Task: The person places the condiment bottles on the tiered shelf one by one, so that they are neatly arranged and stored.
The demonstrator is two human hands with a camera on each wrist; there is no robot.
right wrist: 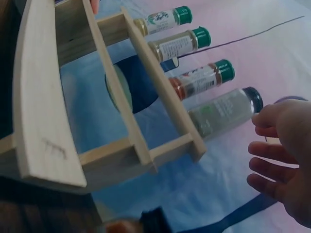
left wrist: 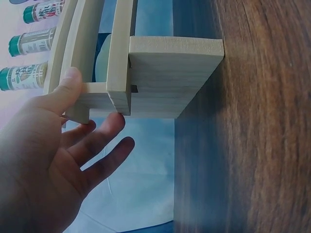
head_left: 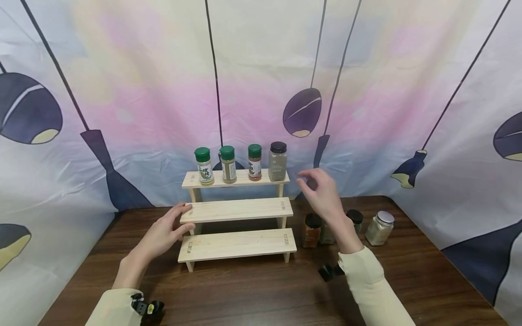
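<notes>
A three-step wooden rack [head_left: 236, 244] stands on the table. Its top step carries three green-capped spice bottles [head_left: 228, 167] and a larger black-lidded spice jar [head_left: 277, 163] at the right end. My left hand [head_left: 163, 233] holds the left end of the middle step, thumb at its front edge; in the left wrist view the other fingers [left wrist: 99, 141] lie loosely beside the end. My right hand [head_left: 324, 194] hovers in the air just right of the black-lidded jar, its fingers loosely bent and holding nothing. The right wrist view shows its fingertips near the jar's lid [right wrist: 253, 99].
Right of the rack, several more jars stand on the brown table [head_left: 253, 294]: an orange-red one [head_left: 311, 233], black-lidded ones partly hidden by my right arm, and one with a pale lid [head_left: 380, 228]. A patterned cloth [head_left: 253, 90] hangs close behind the rack.
</notes>
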